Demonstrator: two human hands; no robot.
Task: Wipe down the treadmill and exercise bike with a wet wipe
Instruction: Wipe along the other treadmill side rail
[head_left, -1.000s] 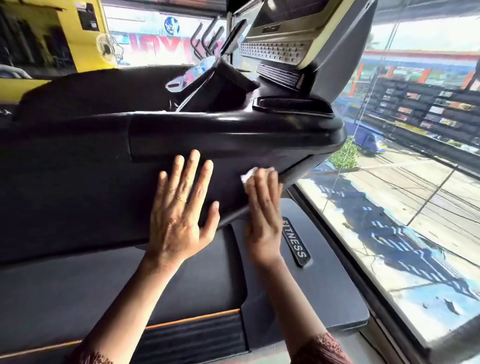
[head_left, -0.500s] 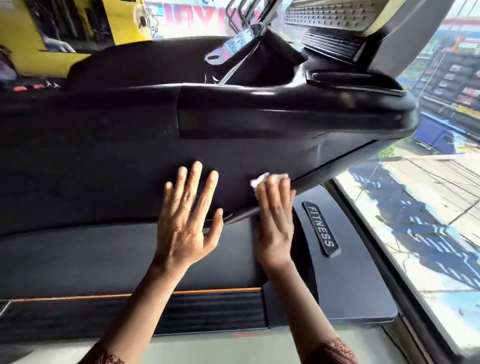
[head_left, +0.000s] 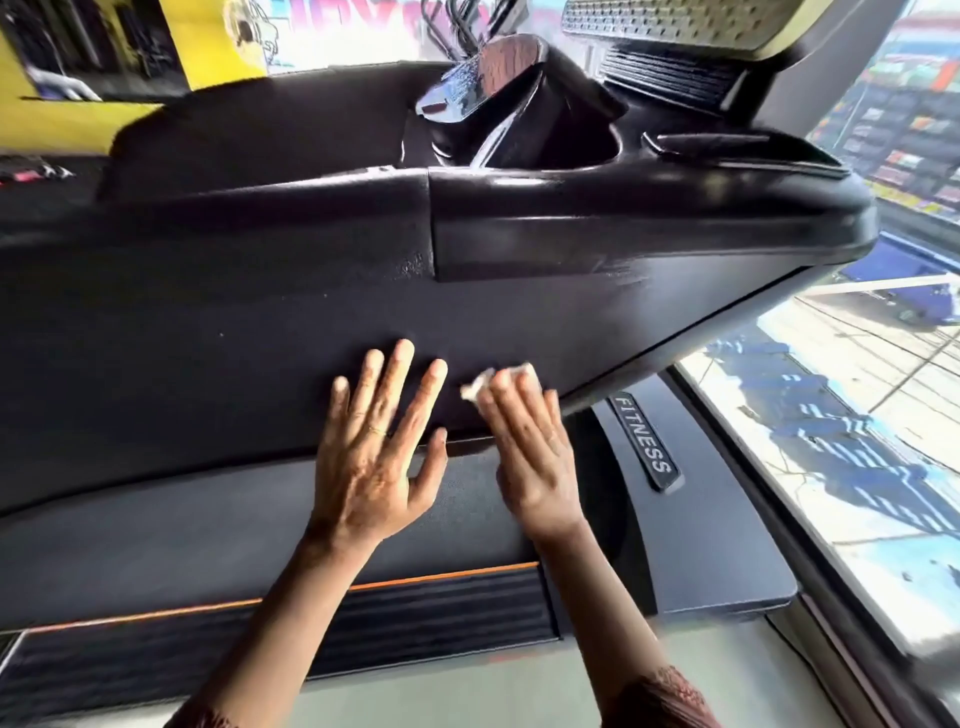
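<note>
The treadmill's black console panel (head_left: 249, 338) fills the middle of the head view. My left hand (head_left: 376, 452) lies flat on its lower face, fingers spread and straight. Just right of it, my right hand (head_left: 530, 447) presses a white wet wipe (head_left: 488, 382) against the panel's lower edge with straight fingers; only the wipe's top shows past the fingertips. Below the console is the dark motor cover (head_left: 727, 545) with a "FITNESS" badge (head_left: 647, 441) and an orange trim line.
A phone-like device (head_left: 457, 88) leans in the console's cup recess, and the keypad and screen housing (head_left: 675, 21) rises behind it. A large window (head_left: 857, 415) runs along the right, close to the treadmill. Yellow wall at the far left.
My right hand with the wipe has slid left along the panel's lower edge, ending close to my left hand. The view has shifted lower and nearer. My left hand stays flat on the panel.
</note>
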